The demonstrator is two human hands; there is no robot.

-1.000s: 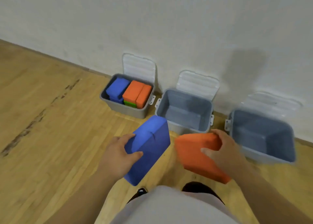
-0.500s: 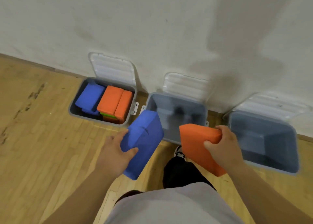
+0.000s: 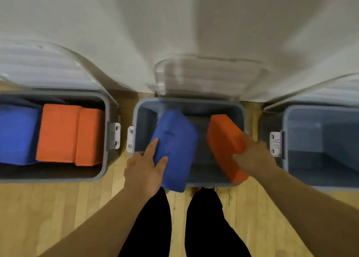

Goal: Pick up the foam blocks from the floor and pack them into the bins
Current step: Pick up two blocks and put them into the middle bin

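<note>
Over the open grey plastic middle bin (image 3: 188,102), a pair of foam blocks is being held at a slant, one in each hand. The blue rectangular foam block (image 3: 174,146) is being gripped at its near end by the left hand (image 3: 142,171): the thumb is being pressed onto the upper face and one finger is being laid along the left edge, while the remaining fingers are being hidden underneath. The orange rectangular foam block (image 3: 225,144) is being clasped along its right side by the right hand (image 3: 254,157), with fingers curled round it, though their exact placing is being lost to blur.

Both blocks are being tipped with the far end downward, apparently so that they can be slid in lengthwise rather than dropped flat. They are being kept apart, blue toward the bin's left wall and orange toward its right, probably so that each is being given its own lane. Whether either is touching the bin's bottom cannot be told.

Beside it, the grey left bin (image 3: 105,159) is being filled already with packed blue and orange blocks (image 3: 58,134) standing side by side, which suggests the pattern being followed. The grey right bin (image 3: 285,159) is being left for later. Every clear lid (image 3: 209,76) is being leaned against the white wall (image 3: 174,23), presumably to keep the openings free.
</note>
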